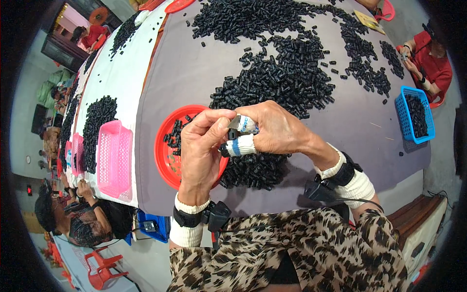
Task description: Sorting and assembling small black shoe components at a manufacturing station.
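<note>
Both of my hands meet in front of me above the table. My left hand (200, 148) is closed, its thumb and fingers pinching near a small black plastic piece (233, 134). Facing it, my right hand (279, 127) is curled round a thin grey blade-like piece (234, 121) whose edge touches the black piece. White wrapping with blue marks covers fingertips of the right hand. Below and behind the left hand sits a round red tray (163, 171) with some black pieces in it. A big heap of black pieces (277, 80) spreads beyond my hands.
Grey cloth covers the table (160, 92). A pink basket (115, 160) stands at left on a white-covered table. At right, a blue basket (417, 117) holds more pieces, near a person in red (433, 63). Another person (78, 214) works at lower left, near a red stool (103, 269).
</note>
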A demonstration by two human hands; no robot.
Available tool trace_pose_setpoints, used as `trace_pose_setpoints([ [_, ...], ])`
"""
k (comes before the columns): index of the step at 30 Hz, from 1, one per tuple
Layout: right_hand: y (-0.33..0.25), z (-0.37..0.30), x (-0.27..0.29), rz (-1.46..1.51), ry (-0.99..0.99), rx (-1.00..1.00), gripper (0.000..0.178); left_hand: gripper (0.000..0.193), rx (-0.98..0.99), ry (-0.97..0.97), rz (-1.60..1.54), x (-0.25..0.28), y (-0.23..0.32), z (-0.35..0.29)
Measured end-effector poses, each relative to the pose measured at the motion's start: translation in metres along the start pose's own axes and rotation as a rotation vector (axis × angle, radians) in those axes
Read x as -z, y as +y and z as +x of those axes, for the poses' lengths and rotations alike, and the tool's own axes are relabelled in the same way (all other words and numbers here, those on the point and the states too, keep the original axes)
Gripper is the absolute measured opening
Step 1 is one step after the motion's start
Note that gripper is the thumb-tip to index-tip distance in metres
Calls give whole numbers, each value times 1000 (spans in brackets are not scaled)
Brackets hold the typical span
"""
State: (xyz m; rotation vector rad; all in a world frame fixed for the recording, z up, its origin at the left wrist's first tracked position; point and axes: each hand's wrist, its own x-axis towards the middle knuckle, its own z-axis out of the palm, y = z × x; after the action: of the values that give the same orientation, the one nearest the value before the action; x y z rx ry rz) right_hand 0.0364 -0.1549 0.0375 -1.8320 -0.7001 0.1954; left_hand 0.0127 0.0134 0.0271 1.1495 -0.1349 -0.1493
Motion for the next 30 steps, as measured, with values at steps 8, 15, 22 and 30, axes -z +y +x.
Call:
trace_pose_setpoints([
  [8,7,0,-3,75,-23,-15,32,16,-17,41,24,-5,-3,0],
  [15,4,-3,-4,48,53,-13,32,16,18,10,-99,-4,-2,1],
  [22,5,-2,0,-16,54,-37,33,16,31,-12,-157,-3,-3,1],
  [30,5,-1,1,-33,52,9,31,15,-5,29,-31,-5,-2,1],
])
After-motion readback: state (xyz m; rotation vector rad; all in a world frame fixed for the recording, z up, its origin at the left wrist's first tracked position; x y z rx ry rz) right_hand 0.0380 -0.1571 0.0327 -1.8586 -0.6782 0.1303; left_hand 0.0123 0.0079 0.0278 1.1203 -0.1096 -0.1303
